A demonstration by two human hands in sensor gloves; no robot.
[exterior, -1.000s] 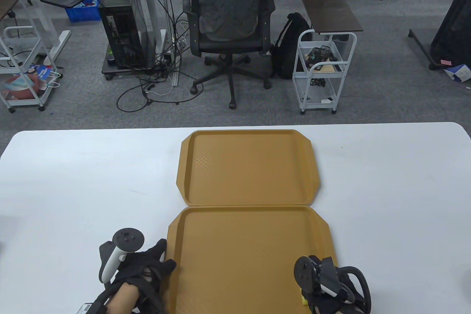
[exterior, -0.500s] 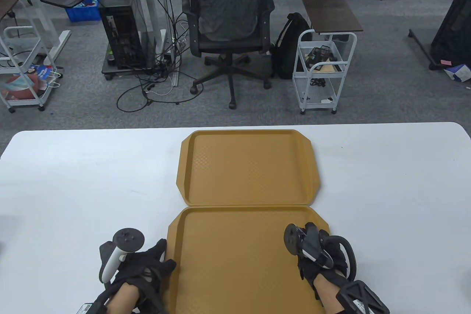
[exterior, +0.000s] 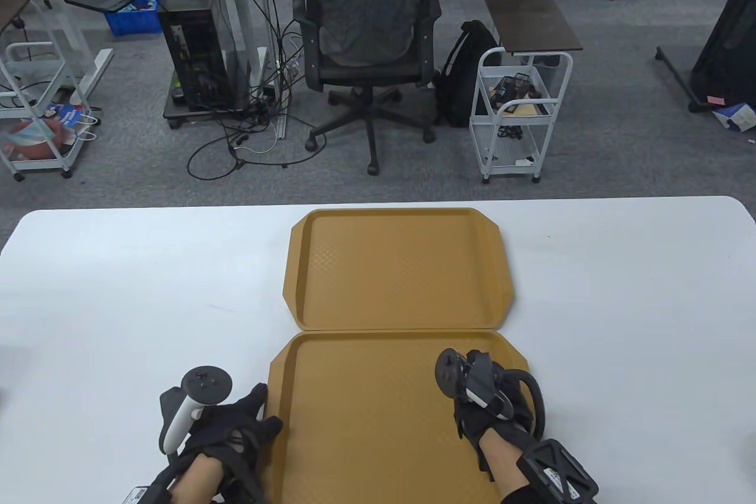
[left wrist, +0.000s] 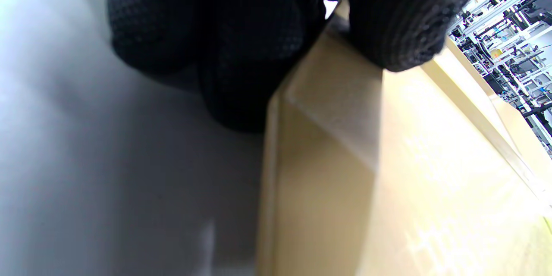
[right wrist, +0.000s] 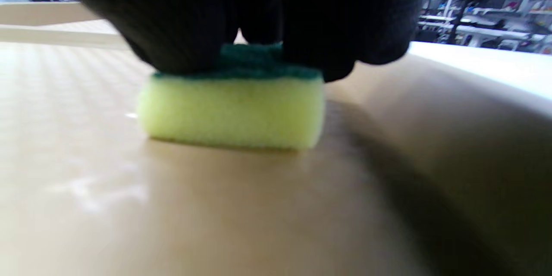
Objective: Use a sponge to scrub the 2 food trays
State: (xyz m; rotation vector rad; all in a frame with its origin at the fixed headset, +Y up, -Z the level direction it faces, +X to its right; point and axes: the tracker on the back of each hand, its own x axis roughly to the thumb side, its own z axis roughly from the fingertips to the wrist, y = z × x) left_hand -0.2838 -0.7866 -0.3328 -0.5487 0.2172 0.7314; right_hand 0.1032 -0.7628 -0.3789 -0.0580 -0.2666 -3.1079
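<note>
Two tan food trays lie end to end on the white table: the far tray (exterior: 396, 267) and the near tray (exterior: 366, 409). My right hand (exterior: 479, 408) is over the right part of the near tray and grips a yellow sponge (right wrist: 230, 114) with a green top, its yellow side flat on the tray floor (right wrist: 172, 207). The table view hides the sponge under the hand. My left hand (exterior: 261, 413) holds the near tray's left rim (left wrist: 332, 95), with the thumb (left wrist: 396, 21) over the rim and the fingers (left wrist: 233, 77) outside it on the table.
The white table (exterior: 620, 303) extends to both sides of the trays. Beyond its far edge stand an office chair (exterior: 369, 43), a small white cart (exterior: 520, 108) and a backpack (exterior: 466, 72) on the grey floor.
My right hand has slid the sponge away from the near edge, forward and a little left across the near tray. The left hand and both trays have stayed put.
</note>
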